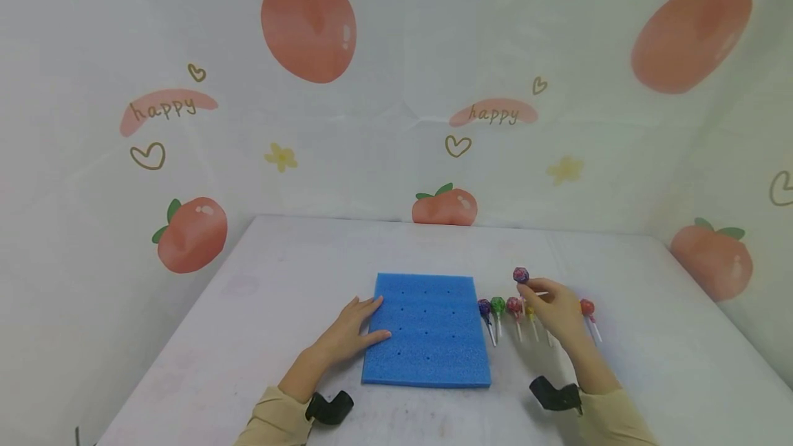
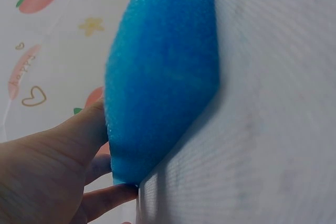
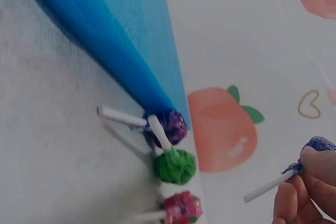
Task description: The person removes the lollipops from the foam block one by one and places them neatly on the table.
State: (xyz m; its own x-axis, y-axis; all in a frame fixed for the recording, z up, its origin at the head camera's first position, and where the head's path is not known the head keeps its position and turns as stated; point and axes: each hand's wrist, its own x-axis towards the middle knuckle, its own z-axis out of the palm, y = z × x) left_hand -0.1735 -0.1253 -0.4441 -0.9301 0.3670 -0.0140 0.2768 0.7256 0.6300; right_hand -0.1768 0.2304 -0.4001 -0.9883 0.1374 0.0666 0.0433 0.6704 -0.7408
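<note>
A blue foam block [image 1: 426, 346] with rows of small holes lies flat on the table. My left hand [image 1: 349, 331] rests on its left edge, thumb and fingers spread. Over the row of lollipops my right hand [image 1: 559, 310] pinches a purple-wrapped lollipop [image 1: 521, 274] just below its head, and its white stick points down and to the left in the right wrist view. On the table to the right of the block lie a purple lollipop [image 1: 485, 308], a green lollipop [image 1: 498, 305], a pink lollipop [image 1: 514, 305] and a yellow one [image 1: 530, 311], partly behind my right hand.
A red lollipop [image 1: 587, 307] lies to the right of my right hand. The white table [image 1: 297, 253] reaches back to a white curtain [image 1: 384, 143] printed with fruit, hearts and flowers. A black wrist mount [image 1: 330, 407] sits at my left cuff.
</note>
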